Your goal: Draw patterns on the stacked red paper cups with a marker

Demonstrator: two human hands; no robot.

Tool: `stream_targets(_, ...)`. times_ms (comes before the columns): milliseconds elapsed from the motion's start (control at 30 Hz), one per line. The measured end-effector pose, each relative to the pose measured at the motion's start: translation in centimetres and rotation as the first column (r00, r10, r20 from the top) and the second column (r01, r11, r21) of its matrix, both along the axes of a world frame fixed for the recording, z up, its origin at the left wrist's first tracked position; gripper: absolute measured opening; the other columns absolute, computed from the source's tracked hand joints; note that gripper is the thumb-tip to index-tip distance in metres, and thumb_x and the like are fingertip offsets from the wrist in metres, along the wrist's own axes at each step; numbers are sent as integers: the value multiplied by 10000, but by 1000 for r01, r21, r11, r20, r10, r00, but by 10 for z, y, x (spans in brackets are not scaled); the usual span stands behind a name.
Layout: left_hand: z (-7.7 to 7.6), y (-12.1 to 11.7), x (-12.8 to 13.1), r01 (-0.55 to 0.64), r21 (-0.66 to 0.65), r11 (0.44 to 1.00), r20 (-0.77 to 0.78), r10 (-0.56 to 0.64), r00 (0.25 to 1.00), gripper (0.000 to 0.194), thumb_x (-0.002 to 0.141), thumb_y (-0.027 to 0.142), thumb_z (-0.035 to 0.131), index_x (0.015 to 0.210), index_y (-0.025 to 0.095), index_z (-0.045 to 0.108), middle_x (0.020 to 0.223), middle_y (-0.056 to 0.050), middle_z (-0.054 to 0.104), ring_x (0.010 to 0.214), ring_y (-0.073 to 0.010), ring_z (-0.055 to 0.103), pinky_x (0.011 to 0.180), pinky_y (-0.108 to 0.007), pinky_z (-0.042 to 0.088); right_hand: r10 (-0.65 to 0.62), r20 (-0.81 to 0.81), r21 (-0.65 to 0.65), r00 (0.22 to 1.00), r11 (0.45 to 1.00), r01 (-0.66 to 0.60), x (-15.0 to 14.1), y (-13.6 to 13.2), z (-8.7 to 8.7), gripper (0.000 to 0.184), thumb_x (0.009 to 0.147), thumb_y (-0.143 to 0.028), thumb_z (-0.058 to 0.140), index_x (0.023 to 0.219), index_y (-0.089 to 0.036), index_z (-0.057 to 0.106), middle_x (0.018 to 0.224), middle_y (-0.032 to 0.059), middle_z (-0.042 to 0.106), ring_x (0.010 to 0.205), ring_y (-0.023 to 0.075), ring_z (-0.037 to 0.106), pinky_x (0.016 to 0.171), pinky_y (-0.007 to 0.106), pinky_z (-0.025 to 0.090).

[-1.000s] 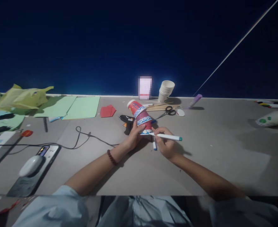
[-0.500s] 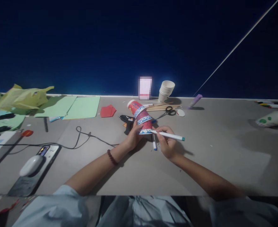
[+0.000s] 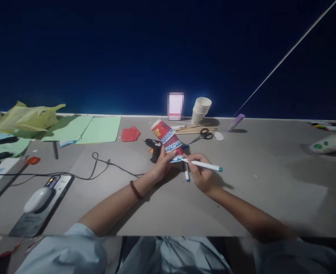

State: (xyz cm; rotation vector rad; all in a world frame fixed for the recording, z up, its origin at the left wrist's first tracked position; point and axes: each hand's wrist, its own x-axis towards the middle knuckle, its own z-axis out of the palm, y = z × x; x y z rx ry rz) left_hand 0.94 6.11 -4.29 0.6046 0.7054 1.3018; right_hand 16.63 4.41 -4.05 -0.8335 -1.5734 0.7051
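A tilted stack of decorated paper cups [image 3: 171,141], red with blue-and-white patterned bands, leans up and to the left in my left hand [image 3: 162,164]. My thumb and fingers wrap around its lower end. Between the fingers of my right hand [image 3: 200,173] is a white marker [image 3: 208,165] with a teal end, its tip at the rim of the lowest cup. Below the cups a second marker with a blue end [image 3: 187,174] lies on the table. Just left of the stack rests a black glue gun [image 3: 154,149], partly hidden by my left hand.
Scissors [image 3: 204,134], wooden sticks [image 3: 195,129] and a stack of white paper cups [image 3: 201,110] stand behind my hands. A black cord [image 3: 99,160] crosses the table at left, near a phone [image 3: 39,213] with a white case on it. Red paper [image 3: 130,134] and green sheets [image 3: 102,129] lie back left.
The cup stack has turned a little in my left hand, showing a different part of its pattern and leaning further left. The marker tip has shifted slightly along the rim.
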Motion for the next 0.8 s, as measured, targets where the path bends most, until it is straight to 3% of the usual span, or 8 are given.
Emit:
stream_targets(433,2,-2,0,5,4,1000,-18,-5,1000,550,733,344,829,1186,237,536,961,-15,714,862,-189,692,920,-391,505,-24,77,-24,997,999,26,-1,-1,5,56,919,-243,552,907,-245,607,862,36,708,934,236,741,822,357,583)
stream_targets(800,4,-2,0,-2,3,1000,6,2,1000,522,740,303,829,1172,239,544,970,-7,710,856,-173,686,863,-339,506,-33,131,9,991,999,32,0,-2,12,58,890,-220,563,882,-247,613,847,37,728,898,235,744,784,343,583)
